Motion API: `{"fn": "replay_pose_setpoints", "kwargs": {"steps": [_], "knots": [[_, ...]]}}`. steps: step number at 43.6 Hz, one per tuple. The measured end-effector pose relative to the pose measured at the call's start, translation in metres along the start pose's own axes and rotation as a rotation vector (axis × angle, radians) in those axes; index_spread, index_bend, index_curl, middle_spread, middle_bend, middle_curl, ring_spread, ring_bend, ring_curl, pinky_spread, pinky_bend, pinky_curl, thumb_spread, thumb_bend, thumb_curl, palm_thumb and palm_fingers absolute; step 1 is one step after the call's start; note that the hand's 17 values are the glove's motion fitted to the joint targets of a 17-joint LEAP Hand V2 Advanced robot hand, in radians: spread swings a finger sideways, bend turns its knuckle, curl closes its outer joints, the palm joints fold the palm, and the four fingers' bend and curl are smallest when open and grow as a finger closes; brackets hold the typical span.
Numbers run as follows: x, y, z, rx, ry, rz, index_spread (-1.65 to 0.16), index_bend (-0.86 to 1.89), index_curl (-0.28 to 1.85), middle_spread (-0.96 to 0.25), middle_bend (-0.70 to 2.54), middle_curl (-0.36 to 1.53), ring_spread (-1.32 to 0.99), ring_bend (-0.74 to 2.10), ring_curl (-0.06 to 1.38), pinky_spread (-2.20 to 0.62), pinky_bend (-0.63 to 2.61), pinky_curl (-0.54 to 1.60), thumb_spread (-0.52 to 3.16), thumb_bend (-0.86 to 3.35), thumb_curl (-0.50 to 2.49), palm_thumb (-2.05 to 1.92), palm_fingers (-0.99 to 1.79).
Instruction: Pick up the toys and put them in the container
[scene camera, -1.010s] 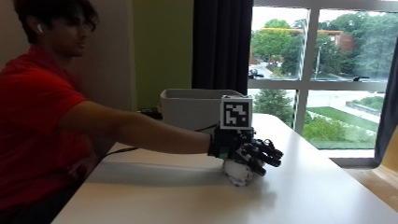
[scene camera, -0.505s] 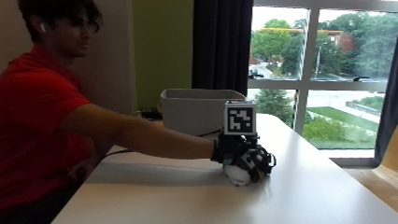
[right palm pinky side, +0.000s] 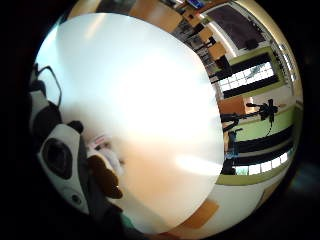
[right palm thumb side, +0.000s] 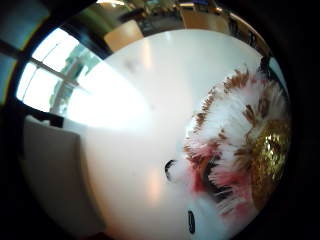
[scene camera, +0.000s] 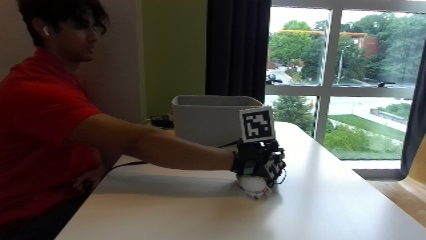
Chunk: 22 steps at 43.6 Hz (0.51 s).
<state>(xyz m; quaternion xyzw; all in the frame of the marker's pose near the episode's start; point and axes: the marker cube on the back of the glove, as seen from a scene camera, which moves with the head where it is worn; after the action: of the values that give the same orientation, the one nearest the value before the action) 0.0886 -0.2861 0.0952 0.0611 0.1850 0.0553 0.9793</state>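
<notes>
A small white fluffy toy (scene camera: 254, 187) lies on the white table (scene camera: 200, 210), about midway along it. My gloved right hand (scene camera: 258, 161) sits on top of the toy with its fingers curled down round it. In the thumb side palm view the toy (right palm thumb side: 235, 140) is close to the palm: white fur with brown and pink tufts and a gold glittery patch. The grey container (scene camera: 208, 118) stands behind the hand at the table's far end, open at the top, and shows as a pale wall (right palm thumb side: 47, 175) in the thumb side view.
Bare white tabletop (right palm pinky side: 150, 100) stretches out on all sides of the hand. A large window (scene camera: 346, 75) fills the wall to the right of the table. The person's forearm (scene camera: 166, 147) reaches across the near left part of the table.
The fingers were spread above the toy one second ago. They have come down and curled round it. The toy still rests on the table.
</notes>
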Motion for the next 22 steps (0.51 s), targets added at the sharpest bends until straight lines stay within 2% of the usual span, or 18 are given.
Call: {"fn": "replay_pose_setpoints", "kwargs": {"steps": [9,13,18,22], "knots": [[0.004,-0.002,0.001,-0.011,0.045,0.039,-0.43,0.53,0.45,-0.4,0.97,0.68,-0.38,1.29,0.54,-0.45,0.88,0.38,0.66,0.1,0.67,0.59,1.32],[-0.001,0.002,-0.004,-0.028,-0.042,0.004,-0.42,0.63,0.51,-0.38,1.03,0.72,-0.37,1.31,0.55,-0.44,0.89,0.4,0.61,0.1,0.7,0.6,1.3],[-0.012,0.005,-0.021,-0.028,-0.171,0.058,-0.41,0.72,0.59,-0.36,1.08,0.75,-0.36,1.34,0.56,-0.44,0.92,0.42,0.56,0.09,0.74,0.6,1.27],[-0.02,0.009,-0.04,-0.022,-0.141,0.056,-0.4,0.78,0.64,-0.34,1.12,0.77,-0.35,1.36,0.57,-0.44,0.93,0.43,0.52,0.07,0.77,0.6,1.24]]}}
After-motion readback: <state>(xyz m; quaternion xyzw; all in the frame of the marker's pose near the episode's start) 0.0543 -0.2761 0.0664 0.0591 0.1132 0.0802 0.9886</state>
